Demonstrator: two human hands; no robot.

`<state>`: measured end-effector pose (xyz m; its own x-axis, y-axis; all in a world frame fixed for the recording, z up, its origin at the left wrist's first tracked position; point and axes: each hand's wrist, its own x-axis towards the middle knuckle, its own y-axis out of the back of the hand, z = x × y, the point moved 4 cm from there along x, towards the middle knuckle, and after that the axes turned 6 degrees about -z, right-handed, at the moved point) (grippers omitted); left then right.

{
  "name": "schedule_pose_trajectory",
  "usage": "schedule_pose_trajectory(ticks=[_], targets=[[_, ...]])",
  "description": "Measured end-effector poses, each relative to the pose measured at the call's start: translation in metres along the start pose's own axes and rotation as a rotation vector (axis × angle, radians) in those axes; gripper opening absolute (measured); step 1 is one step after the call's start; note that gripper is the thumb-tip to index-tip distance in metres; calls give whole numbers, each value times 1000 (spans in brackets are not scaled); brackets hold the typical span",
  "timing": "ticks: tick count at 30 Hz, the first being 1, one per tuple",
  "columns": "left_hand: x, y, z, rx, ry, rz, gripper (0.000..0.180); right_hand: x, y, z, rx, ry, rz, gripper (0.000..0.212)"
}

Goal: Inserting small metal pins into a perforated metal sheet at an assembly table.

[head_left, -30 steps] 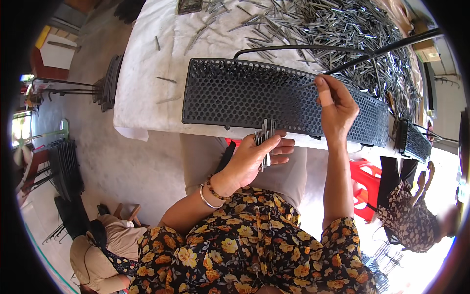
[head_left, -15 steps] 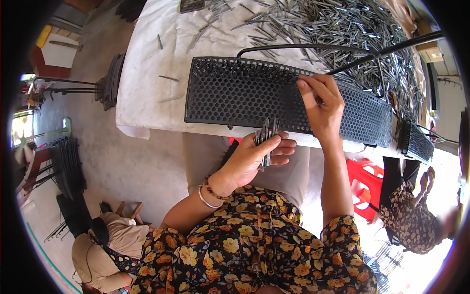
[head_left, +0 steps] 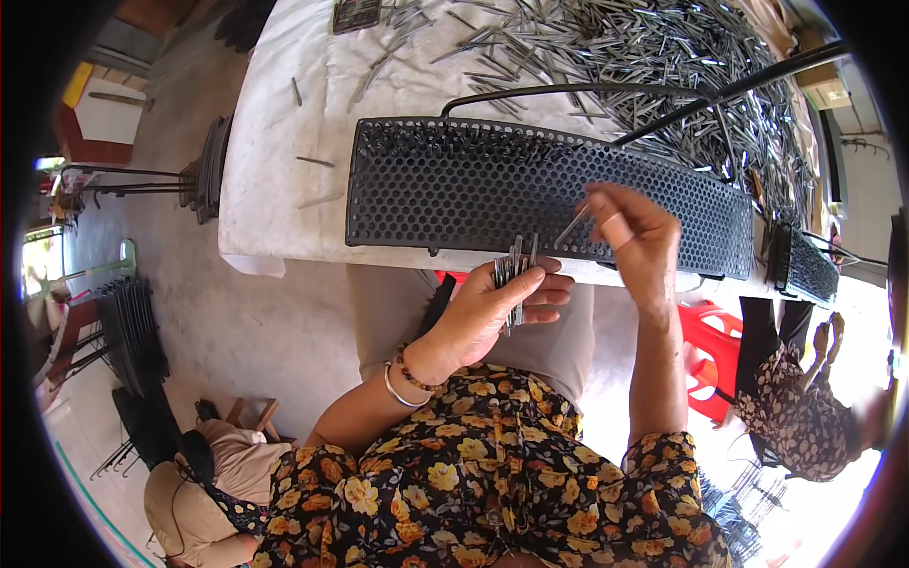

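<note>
My left hand (head_left: 488, 308) is closed round a small bundle of thin metal strips (head_left: 514, 270), thumb across them, below the near edge of a rack. That rack is a long black perforated panel (head_left: 445, 204) with rows of round holes, lying along the table's near edge. Dark pieces stand in its far rows, mostly on the left. My right hand (head_left: 636, 237) is over the panel's middle, pinching one slim metal strip (head_left: 572, 225) between thumb and fingers, its end pointing down and left.
A large heap of metal strips (head_left: 682, 85) covers the far right of the white-clothed table (head_left: 284, 204). A black rod frame (head_left: 578, 88) rises behind the panel. A red stool (head_left: 705, 355) and a person (head_left: 800, 407) are at right; another person (head_left: 194, 483) is lower left.
My right hand has come back from the panel's far rows toward me and right, and a strip now shows in its pinch. My left hand has stayed put.
</note>
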<state>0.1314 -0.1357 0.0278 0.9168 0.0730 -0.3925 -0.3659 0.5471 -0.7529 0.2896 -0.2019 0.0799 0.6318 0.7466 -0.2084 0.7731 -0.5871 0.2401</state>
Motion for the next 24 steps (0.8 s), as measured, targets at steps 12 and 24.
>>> schedule_pose_trajectory(ticks=[12,24], targets=[[5,6,-4,-156,42,57,28,45,5,4,-536,658,427,15],[-1,0,0,-119,115,31,27,39,-12,2,-694,741,305,17]])
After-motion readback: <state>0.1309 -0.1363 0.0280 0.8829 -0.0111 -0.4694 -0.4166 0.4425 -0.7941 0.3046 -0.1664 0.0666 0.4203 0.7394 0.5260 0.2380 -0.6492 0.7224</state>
